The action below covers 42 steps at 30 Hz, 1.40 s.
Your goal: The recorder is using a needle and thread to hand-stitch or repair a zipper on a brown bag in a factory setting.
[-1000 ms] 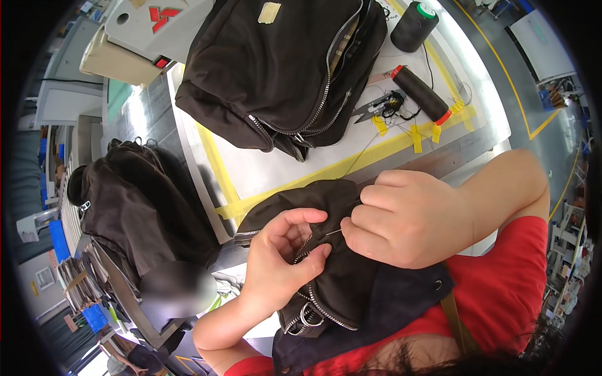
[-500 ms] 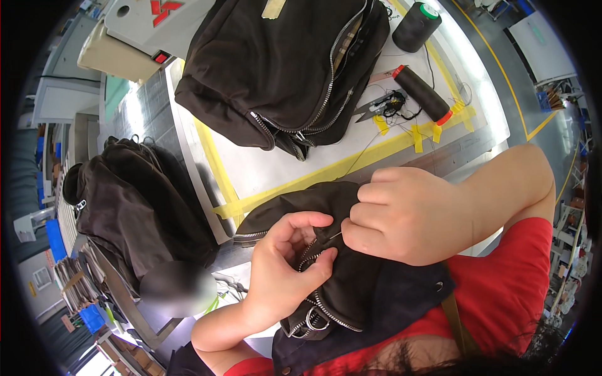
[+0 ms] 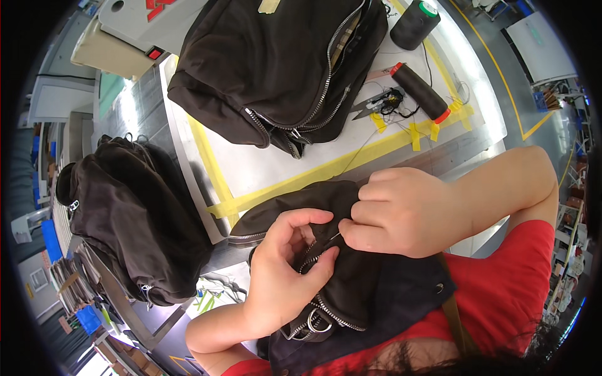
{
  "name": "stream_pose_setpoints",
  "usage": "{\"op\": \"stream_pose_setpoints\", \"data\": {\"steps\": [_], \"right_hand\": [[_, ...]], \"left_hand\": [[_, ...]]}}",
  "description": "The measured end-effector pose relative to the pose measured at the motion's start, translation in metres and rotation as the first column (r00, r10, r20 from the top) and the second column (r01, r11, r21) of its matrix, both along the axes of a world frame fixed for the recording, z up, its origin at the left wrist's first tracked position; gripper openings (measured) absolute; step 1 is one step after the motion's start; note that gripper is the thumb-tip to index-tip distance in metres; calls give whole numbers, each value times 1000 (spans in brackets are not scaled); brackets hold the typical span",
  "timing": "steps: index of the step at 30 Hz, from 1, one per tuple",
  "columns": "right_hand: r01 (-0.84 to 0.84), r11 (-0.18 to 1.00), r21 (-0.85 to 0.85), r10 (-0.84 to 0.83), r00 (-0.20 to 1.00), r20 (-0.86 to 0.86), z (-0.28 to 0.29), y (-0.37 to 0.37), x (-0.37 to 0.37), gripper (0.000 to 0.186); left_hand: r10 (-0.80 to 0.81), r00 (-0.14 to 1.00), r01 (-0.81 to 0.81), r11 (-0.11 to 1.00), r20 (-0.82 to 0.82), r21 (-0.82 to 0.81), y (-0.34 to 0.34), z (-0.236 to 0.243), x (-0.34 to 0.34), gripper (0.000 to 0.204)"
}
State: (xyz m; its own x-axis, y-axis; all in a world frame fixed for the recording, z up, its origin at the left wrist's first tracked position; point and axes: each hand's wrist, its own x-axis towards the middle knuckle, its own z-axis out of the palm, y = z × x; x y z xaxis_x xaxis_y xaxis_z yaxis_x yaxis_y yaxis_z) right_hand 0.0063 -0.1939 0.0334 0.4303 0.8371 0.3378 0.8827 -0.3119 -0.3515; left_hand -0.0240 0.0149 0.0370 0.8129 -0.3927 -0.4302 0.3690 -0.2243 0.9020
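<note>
A black fabric bag (image 3: 351, 276) with metal zippers lies across my lap against the table edge. My left hand (image 3: 282, 269) grips its zippered edge, with thumb and forefinger either side of a fold. A thin needle (image 3: 335, 237) points into that fold. My right hand (image 3: 398, 213) is curled closed, pinching the needle's other end between thumb and forefinger. Below my left hand, a metal ring (image 3: 318, 321) hangs by the open zipper. The needle's tip is hard to make out against the dark cloth.
A black backpack (image 3: 269, 75) stands on the taped white work surface (image 3: 251, 169). Right of it are scissors (image 3: 373, 105), a dark thread spool with red ends (image 3: 420, 94) and a thread cone (image 3: 414, 28). Another black bag (image 3: 138, 213) sits at left, near a machine (image 3: 144, 28).
Both hands keep nearly the same hold on the bag and needle. The view has shifted slightly. A dark blurred round shape beside the left bag is no longer seen.
</note>
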Motion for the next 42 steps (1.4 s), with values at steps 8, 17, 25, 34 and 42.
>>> {"op": "stream_pose_setpoints", "data": {"steps": [8,17,25,34,42], "right_hand": [[-9,1000,7,8,997,74,2,0,-8,20],[-33,999,-25,35,995,93,1,-3,-3,15],[26,991,-132,-10,993,121,7,-4,-5,20],[45,956,-291,-27,997,66,15,-6,-12,19],[-85,968,-235,49,986,-158,14,-4,-1,13]], "left_hand": [[-13,997,13,1000,72,3,-3,3,-1,43],[-4,998,9,998,65,-64,-3,-3,-1,45],[-8,999,12,996,44,-94,-1,-5,-2,45],[-25,997,30,997,72,-67,0,-5,-4,47],[-35,996,36,999,77,-18,-2,-5,-7,48]]}}
